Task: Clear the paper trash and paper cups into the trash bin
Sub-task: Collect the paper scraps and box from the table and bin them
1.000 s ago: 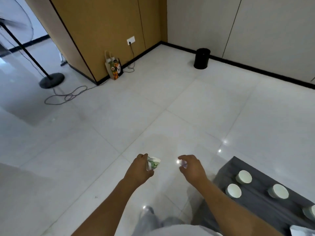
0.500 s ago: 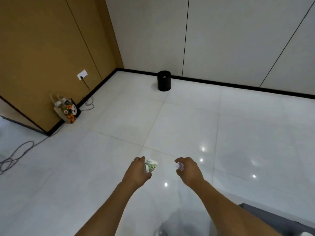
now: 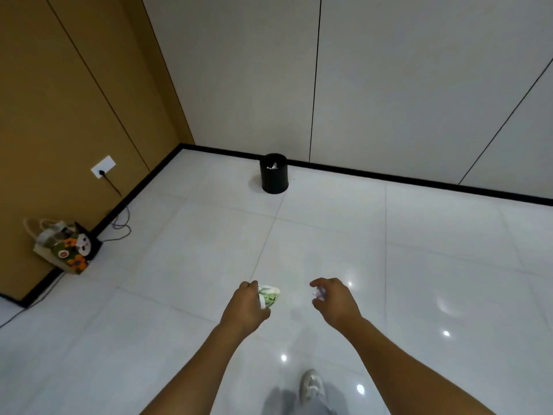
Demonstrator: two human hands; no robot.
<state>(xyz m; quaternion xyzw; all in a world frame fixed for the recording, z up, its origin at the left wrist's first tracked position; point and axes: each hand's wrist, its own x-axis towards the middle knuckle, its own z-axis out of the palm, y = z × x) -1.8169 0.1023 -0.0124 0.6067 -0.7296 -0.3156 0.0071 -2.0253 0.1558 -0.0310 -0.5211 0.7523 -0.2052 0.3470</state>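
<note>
Head view shows both arms reaching out over the shiny white tile floor [image 3: 329, 235]. The left hand [image 3: 244, 307] has its fingers [image 3: 250, 287] curled round a crumpled white and green paper cup [image 3: 269, 296], which pokes out past the fingertips. The right hand [image 3: 335, 299] has its fingers [image 3: 318, 284] bent round a small white and purple scrap of paper [image 3: 317, 292]. Only a tiny bit of the scrap shows, so what it is stays hard to tell.

Far ahead of the fingers, against the pale wall, stands the small round black trash bin [image 3: 273, 178]. Something white already lies inside it. The bin is well apart from both hands, so the step now looks like the walk over to it.

To do it well, keep both grips snug so nothing slips out on the way. Walk straight ahead, since the bin sits almost in line with the cup. Get the fingers right above the open top before letting go. The bin's mouth is small, so a throw from here might miss. Drop one thing, then the other.

Off to the left of the fingers, a flowery paper bag [image 3: 64, 247] leans on the brown wall, with a dark cable [image 3: 119, 223] on the floor beside it. Stay away from those. One white shoe [image 3: 311, 384] shows below the arms.
</note>
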